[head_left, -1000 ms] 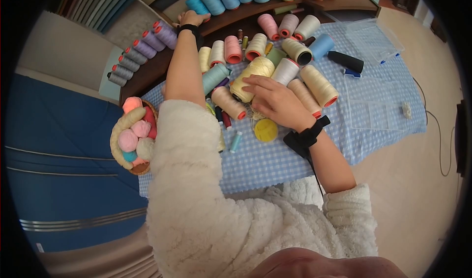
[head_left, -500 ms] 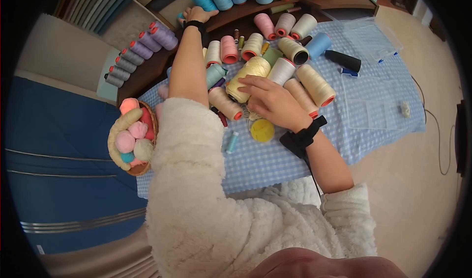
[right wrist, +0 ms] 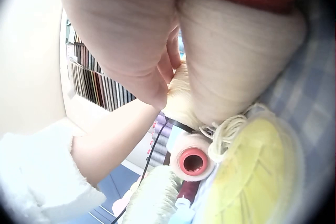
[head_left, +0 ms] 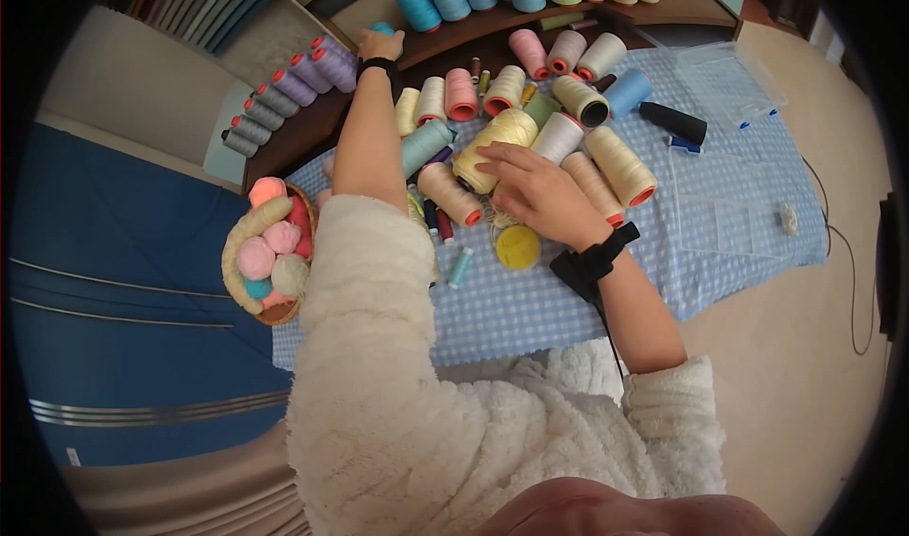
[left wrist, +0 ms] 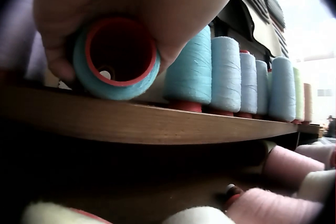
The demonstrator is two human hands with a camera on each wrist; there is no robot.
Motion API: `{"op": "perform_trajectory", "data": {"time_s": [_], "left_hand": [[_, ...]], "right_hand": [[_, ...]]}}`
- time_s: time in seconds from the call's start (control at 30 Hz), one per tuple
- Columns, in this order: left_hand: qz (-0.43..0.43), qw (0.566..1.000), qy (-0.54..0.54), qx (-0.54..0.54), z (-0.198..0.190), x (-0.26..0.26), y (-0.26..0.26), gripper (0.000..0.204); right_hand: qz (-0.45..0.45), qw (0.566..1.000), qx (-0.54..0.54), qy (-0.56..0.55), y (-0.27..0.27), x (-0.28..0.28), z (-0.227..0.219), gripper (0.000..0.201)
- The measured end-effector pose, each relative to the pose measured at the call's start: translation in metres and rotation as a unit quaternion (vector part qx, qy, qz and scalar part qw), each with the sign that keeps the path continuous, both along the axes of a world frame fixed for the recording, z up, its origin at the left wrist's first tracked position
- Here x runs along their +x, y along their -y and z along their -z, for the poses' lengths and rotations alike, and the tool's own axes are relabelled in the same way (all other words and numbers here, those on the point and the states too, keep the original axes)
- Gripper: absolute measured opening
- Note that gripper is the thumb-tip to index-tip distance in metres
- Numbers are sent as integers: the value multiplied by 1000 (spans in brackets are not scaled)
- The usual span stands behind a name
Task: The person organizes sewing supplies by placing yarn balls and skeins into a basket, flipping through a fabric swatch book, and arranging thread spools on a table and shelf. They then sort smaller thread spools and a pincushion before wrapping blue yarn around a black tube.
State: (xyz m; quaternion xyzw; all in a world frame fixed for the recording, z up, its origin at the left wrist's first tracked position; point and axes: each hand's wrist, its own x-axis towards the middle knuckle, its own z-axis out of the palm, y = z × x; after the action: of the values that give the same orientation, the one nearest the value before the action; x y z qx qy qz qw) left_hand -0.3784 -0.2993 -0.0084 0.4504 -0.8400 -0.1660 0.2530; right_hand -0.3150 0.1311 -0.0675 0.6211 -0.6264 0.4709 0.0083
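Observation:
My left hand (head_left: 381, 47) reaches to the shelf at the upper left; in the left wrist view it grips a teal cone of thread (left wrist: 116, 91), tilted so its red hollow base faces the camera. Upright beside it stands another teal cone (left wrist: 190, 74) in the row. On the checked cloth, my right hand (head_left: 549, 195) rests on a pale yellow cone (head_left: 500, 138), fingers relaxed over it. A beige cone (right wrist: 236, 50) lies close to that hand in the right wrist view.
Many cones lie on the blue checked cloth (head_left: 530, 323). A basket (head_left: 280, 314) of yarn balls is at its left, clear plastic cases (head_left: 724, 205) at its right. Purple and grey cones (head_left: 294, 86) line the left shelf. A yellow round lid (head_left: 518, 248) lies near my right hand.
My left hand has drawn away from the blue row with a teal cone, leaving a gap between it and the row. My right hand stays on the yellow cone.

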Motion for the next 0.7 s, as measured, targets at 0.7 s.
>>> {"op": "perform_trajectory", "data": {"time_s": [0.7], "left_hand": [[34,993,-116,-18,17,-15,-3,66]], "right_hand": [[-4,1000,7,3,0,-1,-1,42]]}}
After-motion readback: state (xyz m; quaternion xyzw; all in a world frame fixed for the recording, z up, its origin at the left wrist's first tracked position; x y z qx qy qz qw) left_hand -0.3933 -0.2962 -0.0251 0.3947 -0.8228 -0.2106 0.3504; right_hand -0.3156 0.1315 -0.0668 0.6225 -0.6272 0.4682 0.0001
